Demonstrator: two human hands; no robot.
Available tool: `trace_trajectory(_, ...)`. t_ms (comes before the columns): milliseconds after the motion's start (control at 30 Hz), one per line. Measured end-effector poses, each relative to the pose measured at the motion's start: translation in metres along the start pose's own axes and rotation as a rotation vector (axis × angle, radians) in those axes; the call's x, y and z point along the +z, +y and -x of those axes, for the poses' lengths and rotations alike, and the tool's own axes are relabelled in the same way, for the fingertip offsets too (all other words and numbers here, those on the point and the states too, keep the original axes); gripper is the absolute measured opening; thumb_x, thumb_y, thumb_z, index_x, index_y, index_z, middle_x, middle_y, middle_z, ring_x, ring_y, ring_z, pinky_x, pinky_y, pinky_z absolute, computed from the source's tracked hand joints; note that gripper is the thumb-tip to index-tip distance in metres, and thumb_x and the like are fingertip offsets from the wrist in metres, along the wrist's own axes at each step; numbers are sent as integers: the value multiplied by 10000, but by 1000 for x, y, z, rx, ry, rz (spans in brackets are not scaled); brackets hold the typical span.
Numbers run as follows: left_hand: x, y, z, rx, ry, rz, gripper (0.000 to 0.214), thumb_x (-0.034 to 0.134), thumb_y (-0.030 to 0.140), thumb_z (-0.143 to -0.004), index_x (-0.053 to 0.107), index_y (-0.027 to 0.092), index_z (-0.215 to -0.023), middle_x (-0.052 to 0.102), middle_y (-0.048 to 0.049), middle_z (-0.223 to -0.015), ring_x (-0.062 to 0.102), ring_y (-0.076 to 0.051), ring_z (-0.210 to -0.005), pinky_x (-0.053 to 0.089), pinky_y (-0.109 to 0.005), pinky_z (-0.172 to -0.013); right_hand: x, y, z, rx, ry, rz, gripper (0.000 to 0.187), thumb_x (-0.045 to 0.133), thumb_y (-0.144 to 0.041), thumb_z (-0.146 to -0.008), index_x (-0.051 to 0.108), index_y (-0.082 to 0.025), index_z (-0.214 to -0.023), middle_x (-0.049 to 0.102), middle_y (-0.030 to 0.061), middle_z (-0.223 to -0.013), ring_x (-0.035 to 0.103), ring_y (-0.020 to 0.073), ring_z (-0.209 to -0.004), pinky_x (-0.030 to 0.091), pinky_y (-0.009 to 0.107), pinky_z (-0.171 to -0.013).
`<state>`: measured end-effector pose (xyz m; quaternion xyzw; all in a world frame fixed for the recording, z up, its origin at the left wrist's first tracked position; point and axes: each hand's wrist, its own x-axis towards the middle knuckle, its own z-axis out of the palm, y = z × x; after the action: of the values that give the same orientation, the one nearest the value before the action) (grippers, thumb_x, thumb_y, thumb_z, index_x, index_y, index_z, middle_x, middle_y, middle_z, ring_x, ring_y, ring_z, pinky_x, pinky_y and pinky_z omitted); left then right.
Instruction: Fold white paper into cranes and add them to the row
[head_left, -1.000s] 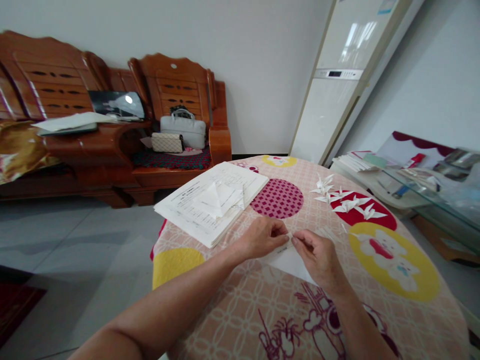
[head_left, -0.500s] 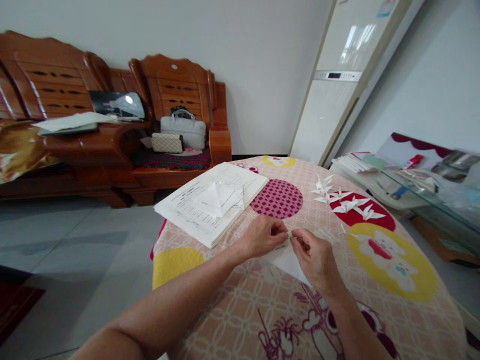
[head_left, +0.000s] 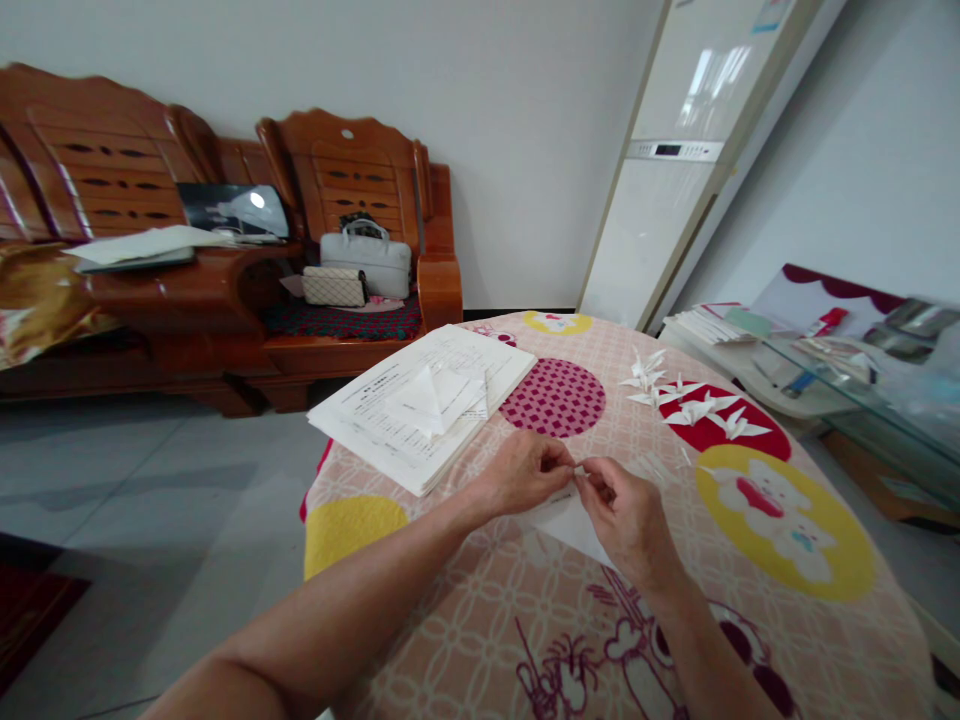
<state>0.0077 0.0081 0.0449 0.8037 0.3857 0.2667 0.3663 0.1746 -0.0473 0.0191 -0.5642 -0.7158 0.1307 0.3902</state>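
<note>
R hand (head_left: 630,515) nudges in, fingertips now abt. meeting L hand's (head_left: 525,475), both pinching the paper's (head_left: 571,528) far edge, so work's prob. narrowing to one spot.

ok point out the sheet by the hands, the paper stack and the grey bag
Sheet (head_left: 568,522): head view, on its bare lower part.
Paper stack (head_left: 366,407): head view, on the top page.
Grey bag (head_left: 387,268): head view, on its front.

A home's living room: carved wooden seats (head_left: 360,150) (bags (head_left: 375,262) on one), cartoon tablecloth (head_left: 457,610), tall white air conditioner (head_left: 652,220).
</note>
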Motion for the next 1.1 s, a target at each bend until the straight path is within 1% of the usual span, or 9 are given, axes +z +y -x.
trace_trajectory(133, -1, 0, 1, 1, 17, -11, 189, 528, 184, -771, 700, 120, -727, 577, 17, -582, 486, -85, -563, 300, -185, -516, -2, -1, 1, 24, -10, -55, 170, 507, -263, -886, 641, -158, -876, 654, 33, -682, 598, 149, -594, 419, 230, -569)
trace_trajectory(333, -1, 1, 1, 6, 22, 2, 166, 535, 168, -752, 695, 124, -744, 619, 10, -625, 525, -91, -583, 329, -184, -528, -6, -2, 1, 148, -39, -247, 153, 560, -274, -857, 637, -161, -788, 635, 9, -663, 582, 137, -601, 422, 210, -548)
trace_trajectory(433, -1, 2, 1, -10, 32, -1, 147, 551, 179, -743, 689, 129, -749, 633, 5, -639, 544, -98, -594, 340, -186, -532, -7, -3, 0, 215, -79, -325, 164, 575, -288, -848, 633, -161, -760, 599, -10, -610, 537, 120, -533, 391, 205, -486)
trace_trajectory(533, -1, 4, 1, -13, 34, -28, 139, 555, 193, -738, 682, 137, -742, 628, 8, -634, 535, -99, -588, 338, -187, -526, -8, -3, -1, 259, -148, -388, 194, 579, -304, -848, 616, -163, -720, 557, -27, -561, 483, 97, -459, 356, 201, -436)
trace_trajectory(667, -1, 5, 1, -2, 12, -50, 129, 553, 193, -734, 670, 142, -725, 614, 14, -617, 527, -95, -578, 328, -186, -520, -9, -2, 0, 277, -190, -411, 225, 556, -315, -864, 601, -166, -703, 548, -31, -541, 476, 86, -430, 350, 191, -413)
trace_trajectory(967, 1, 5, -1, 19, -41, -53, 97, 555, 164, -708, 648, 140, -694, 588, 25, -582, 510, -84, -556, 314, -182, -518, -11, 4, 1, 353, -264, -436, 183, 549, -309, -853, 603, -165, -752, 584, -18, -521, 495, 106, -415, 367, 192, -383)
trace_trajectory(1100, 1, 3, -3, 16, -65, -30, 100, 559, 189, -718, 644, 140, -699, 588, 25, -583, 504, -82, -548, 313, -184, -513, -12, 4, 0, 347, -276, -449, 198, 553, -323, -859, 603, -163, -753, 590, -17, -517, 492, 106, -403, 368, 198, -388)
